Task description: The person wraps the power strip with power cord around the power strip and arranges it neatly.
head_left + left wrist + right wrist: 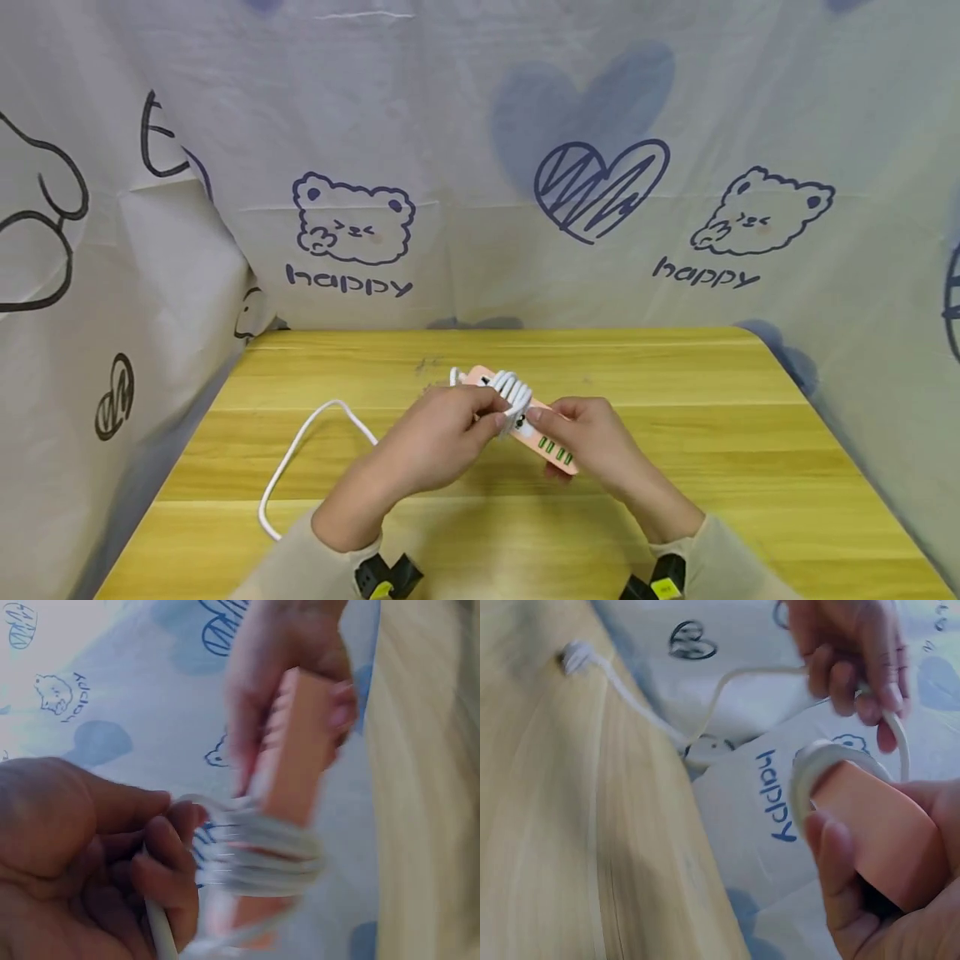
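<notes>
Left hand (450,433): pinching white cord (512,388). Right hand (594,439): gripping one end of pink power strip (555,452), underside fingers mostly hidden. Strip: held above wooden table (750,467), cord coiled around it. Loose cord: partly hidden by left forearm (360,497); far end (576,658) blurred, shape indistinct.

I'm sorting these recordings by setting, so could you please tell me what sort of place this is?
Probably a makeshift recording booth: sheeting printed with hearts and "happy" bears screens the back and sides of a wood-grain table, and black wrist cameras are being worn.
</notes>
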Available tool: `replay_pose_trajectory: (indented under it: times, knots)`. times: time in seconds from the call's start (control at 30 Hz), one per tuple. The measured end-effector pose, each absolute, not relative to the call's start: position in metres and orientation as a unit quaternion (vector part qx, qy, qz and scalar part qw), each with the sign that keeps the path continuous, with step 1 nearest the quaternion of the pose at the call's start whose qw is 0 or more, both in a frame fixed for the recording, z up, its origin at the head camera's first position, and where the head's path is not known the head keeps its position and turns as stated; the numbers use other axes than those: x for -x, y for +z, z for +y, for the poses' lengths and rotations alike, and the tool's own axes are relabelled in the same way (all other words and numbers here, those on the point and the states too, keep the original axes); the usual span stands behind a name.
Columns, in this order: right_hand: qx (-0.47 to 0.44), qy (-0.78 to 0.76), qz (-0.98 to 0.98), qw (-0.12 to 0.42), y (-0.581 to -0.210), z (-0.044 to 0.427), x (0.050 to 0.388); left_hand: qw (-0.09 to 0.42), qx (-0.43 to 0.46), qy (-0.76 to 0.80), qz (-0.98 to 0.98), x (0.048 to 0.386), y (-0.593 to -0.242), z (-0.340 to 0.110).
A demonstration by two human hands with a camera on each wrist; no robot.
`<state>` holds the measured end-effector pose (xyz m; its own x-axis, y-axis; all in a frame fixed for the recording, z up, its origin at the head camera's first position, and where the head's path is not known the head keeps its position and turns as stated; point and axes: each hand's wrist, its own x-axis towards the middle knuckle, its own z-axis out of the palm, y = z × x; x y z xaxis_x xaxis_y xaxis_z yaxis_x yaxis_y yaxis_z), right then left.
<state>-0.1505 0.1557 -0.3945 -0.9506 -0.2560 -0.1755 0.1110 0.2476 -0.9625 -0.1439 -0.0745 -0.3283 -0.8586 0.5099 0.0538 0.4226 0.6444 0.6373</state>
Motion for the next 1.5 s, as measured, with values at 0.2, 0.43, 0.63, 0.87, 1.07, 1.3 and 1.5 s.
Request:
replay_pose_trajectory:
  times: [0.2, 0.43, 0.63, 0.87, 1.07, 1.3, 1.5]
  knots:
    - [0.017, -0.708, 0.691, 0.149, -0.393, 0.154, 0.15, 0.013, -0.208, 0.41, 0.888, 0.14, -0.344, -0.073]
    - [0.051, -0.784, 0.583, 0.208, -0.391, 0.16, 0.15, 0.016, -0.206, 0.464, 0.861, 0.145, -0.366, -0.079]
    - [0.079, -0.817, 0.524, 0.227, -0.391, 0.172, 0.153, 0.106, -0.231, 0.516, 0.818, 0.157, -0.381, -0.1]
    - [0.067, -0.841, 0.478, 0.246, -0.387, 0.174, 0.15, 0.182, -0.284, 0.592, 0.732, 0.166, -0.393, -0.113]
    - [0.108, -0.863, 0.423, 0.256, -0.387, 0.176, 0.15, 0.201, -0.298, 0.584, 0.728, 0.173, -0.395, -0.119]
    - [0.291, -0.788, 0.41, 0.354, -0.394, 0.179, 0.152, 0.179, -0.299, 0.465, 0.814, 0.186, -0.394, -0.119]
    - [0.4, -0.675, 0.431, 0.446, -0.396, 0.182, 0.153, 0.259, -0.381, 0.368, 0.808, 0.194, -0.378, -0.126]
